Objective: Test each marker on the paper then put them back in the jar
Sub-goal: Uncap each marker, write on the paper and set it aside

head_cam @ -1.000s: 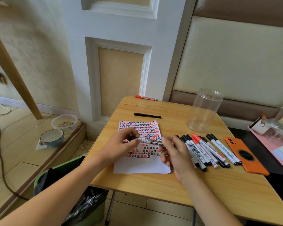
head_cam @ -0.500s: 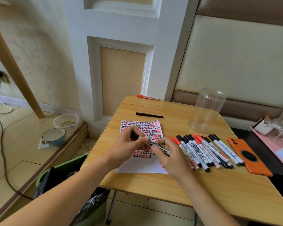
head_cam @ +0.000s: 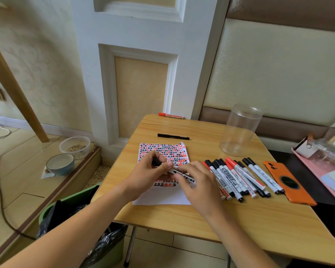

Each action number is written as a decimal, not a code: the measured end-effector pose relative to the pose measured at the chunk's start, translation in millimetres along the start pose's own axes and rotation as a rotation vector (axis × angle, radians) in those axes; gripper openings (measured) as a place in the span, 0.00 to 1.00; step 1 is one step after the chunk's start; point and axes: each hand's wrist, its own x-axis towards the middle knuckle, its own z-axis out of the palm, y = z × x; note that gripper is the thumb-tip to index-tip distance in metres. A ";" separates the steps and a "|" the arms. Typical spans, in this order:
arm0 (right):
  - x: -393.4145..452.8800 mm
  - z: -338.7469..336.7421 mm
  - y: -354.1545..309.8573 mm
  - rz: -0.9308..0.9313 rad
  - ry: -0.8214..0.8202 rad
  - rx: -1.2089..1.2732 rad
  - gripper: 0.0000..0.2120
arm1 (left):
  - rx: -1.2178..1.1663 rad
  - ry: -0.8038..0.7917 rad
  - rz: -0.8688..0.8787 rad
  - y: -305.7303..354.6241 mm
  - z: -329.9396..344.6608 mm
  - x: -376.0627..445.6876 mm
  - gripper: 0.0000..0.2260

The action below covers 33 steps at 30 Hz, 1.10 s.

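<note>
Over the paper (head_cam: pixel 162 197), which is covered in red and black test marks, both hands work on one white-barrelled black marker (head_cam: pixel 185 176). My right hand (head_cam: pixel 200 183) pinches its barrel. My left hand (head_cam: pixel 150 172) grips the black cap (head_cam: pixel 155 161), which looks to be off, with the marker's dark tip showing beside the left thumb. A row of several black and red capped markers (head_cam: pixel 240 176) lies just right of my right hand. The clear plastic jar (head_cam: pixel 240 130) stands upright, with no markers in it, at the back right of the wooden table (head_cam: pixel 201 215).
A black marker (head_cam: pixel 173 136) and a red marker (head_cam: pixel 170 115) lie apart at the table's far side. An orange phone (head_cam: pixel 290 185) lies right of the marker row, beside a pink tray (head_cam: pixel 317 171). A green bin (head_cam: pixel 52 211) and two bowls (head_cam: pixel 60 163) are on the floor to the left.
My hands have shifted slightly toward the near part of the paper. The cap in my left hand now sits apart from the marker's tip.
</note>
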 end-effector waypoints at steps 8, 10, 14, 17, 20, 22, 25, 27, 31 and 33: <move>3.5 -21.8 30.0 0.175 0.073 -0.327 0.07 | 1.014 0.093 0.266 -16.9 -20.1 14.1 0.21; 3.8 -31.6 41.4 0.324 0.136 -0.438 0.06 | 1.230 0.110 0.265 -23.7 -30.8 19.3 0.21; 0.4 -39.3 57.5 0.466 0.103 -0.551 0.10 | 1.322 0.101 0.130 -30.1 -44.9 24.4 0.28; -0.5 -39.1 59.7 0.450 0.107 -0.586 0.12 | 1.334 0.107 0.100 -32.1 -47.1 24.5 0.28; 1.3 -37.9 61.3 0.305 0.090 -0.524 0.17 | 1.345 0.111 0.114 -33.8 -46.3 25.6 0.23; 1.3 -35.8 61.5 0.249 -0.006 -0.453 0.18 | 1.330 0.115 0.107 -33.5 -45.9 25.9 0.21; 0.6 -33.9 61.2 0.239 -0.089 -0.452 0.16 | 1.311 0.116 0.106 -33.1 -46.3 25.4 0.20; 0.3 -34.3 61.8 0.239 -0.080 -0.476 0.15 | 1.306 0.115 0.101 -32.9 -46.4 25.8 0.21; 1.3 -34.8 61.4 0.248 -0.078 -0.493 0.15 | 1.288 0.137 0.088 -29.7 -45.9 26.8 0.20; 1.5 -34.9 60.0 0.257 -0.095 -0.495 0.17 | 1.286 0.156 0.097 -27.9 -47.0 27.7 0.20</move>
